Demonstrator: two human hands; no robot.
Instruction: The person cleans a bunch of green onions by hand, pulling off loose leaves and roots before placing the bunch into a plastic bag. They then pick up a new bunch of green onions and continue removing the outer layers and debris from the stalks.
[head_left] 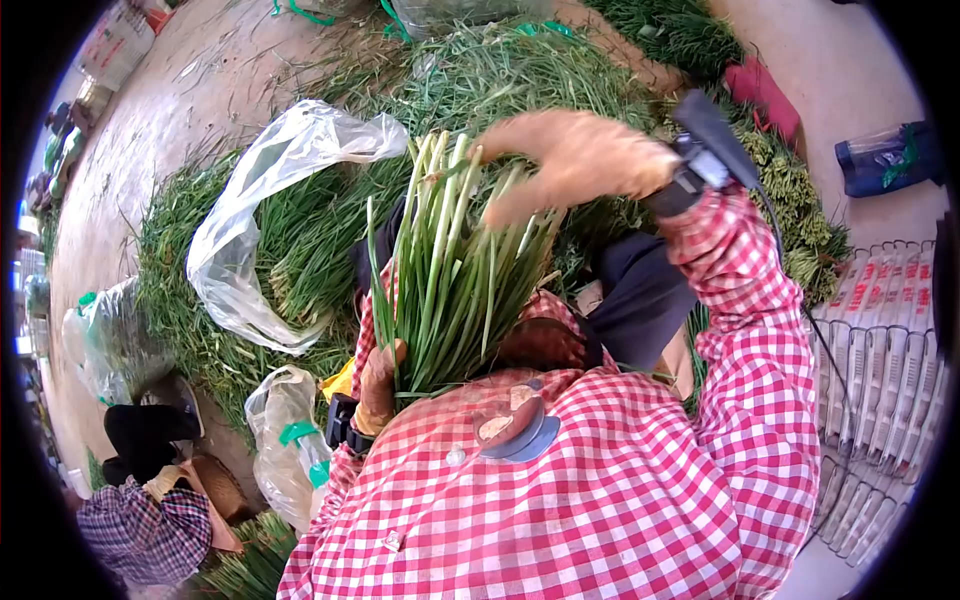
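Note:
A thick bunch of garlic chives (440, 270) stands upright before my chest, pale stem ends up and green leaves down. Low on its left side, my left hand (378, 385) is closed around the leaves, most of its fingers hidden behind them. My right hand (580, 160) is raised beside the pale ends, blurred by motion, thumb and fingers apart with the fingertips close to the stems. A clear plastic bag (230, 240) lies on the loose chives just left of the bunch.
Loose chives (500, 80) cover the floor ahead. At right are bundled greens (785, 190), a red object (762, 95) and a wire-framed rack (885, 370). A person in a checked shirt (145, 530) sits at lower left, near clear bags with green ties (290, 440).

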